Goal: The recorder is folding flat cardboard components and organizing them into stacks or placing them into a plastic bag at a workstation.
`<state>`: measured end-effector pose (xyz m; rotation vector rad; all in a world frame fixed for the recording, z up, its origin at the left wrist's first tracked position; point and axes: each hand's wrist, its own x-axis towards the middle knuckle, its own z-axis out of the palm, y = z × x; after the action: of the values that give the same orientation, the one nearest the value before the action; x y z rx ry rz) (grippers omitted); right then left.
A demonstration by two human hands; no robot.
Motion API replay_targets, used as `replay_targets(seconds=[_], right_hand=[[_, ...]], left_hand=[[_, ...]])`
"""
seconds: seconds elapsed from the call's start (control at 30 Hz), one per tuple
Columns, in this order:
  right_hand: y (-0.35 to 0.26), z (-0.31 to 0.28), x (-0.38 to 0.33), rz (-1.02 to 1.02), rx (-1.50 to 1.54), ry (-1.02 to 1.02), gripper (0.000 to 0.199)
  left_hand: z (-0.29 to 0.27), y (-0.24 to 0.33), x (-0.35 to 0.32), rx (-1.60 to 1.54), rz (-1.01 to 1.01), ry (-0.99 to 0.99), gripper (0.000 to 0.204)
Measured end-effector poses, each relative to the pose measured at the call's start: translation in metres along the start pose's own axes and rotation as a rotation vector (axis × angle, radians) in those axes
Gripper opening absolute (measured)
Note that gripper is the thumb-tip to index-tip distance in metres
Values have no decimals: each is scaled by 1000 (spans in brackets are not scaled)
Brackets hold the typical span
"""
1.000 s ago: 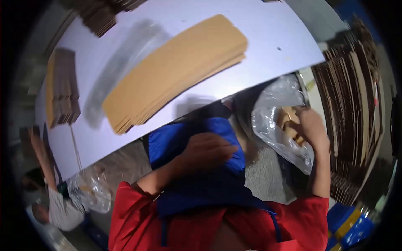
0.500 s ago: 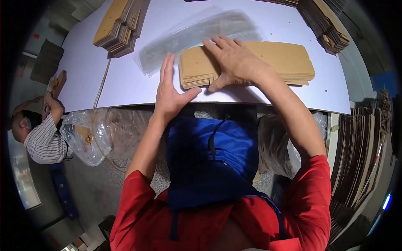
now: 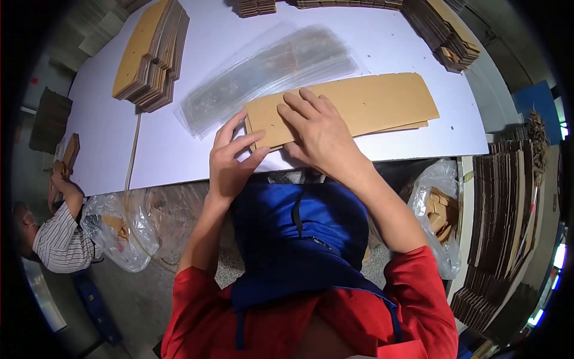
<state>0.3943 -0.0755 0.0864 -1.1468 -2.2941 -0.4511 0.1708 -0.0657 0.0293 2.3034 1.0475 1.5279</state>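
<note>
- White tabletop (image 3: pixel 119 143) fills the upper half of our view, with a grey floor below its near edge.
- We see a stack of long flat cardboard blanks (image 3: pixel 371 105) lying near the table's front edge, its length running left to right.
- Our right hand (image 3: pixel 320 128) lies flat on the stack's left end, fingers spread and pressing down, gripping nothing.
- Our left hand (image 3: pixel 230 161) sits at the stack's left corner, thumb and curled fingers touching the edge of the blanks; we cannot tell whether it pinches a sheet.
- Just beyond the blanks lies a pile of clear plastic sleeves (image 3: pixel 269 75), slanted across the table.
- Farther left sits another cardboard stack (image 3: pixel 149 54), and more bundles (image 3: pixel 442 27) at the far right corner.
- Clear bags of cardboard scraps (image 3: pixel 439 206) hang beside the table on the right, another bag (image 3: pixel 119 227) on the left.
- At far left, another person in a striped shirt (image 3: pixel 57 239) holds a cardboard piece (image 3: pixel 69 152).
</note>
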Motion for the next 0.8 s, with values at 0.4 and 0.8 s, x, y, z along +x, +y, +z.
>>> replay_targets(seconds=[0.4, 0.8], right_hand=[[48, -9, 75, 253, 365, -228, 34], [85, 50, 155, 70, -72, -354, 23]], left_hand=[[-46, -81, 71, 281, -39, 28, 39], [-66, -166, 76, 453, -26, -96, 43]])
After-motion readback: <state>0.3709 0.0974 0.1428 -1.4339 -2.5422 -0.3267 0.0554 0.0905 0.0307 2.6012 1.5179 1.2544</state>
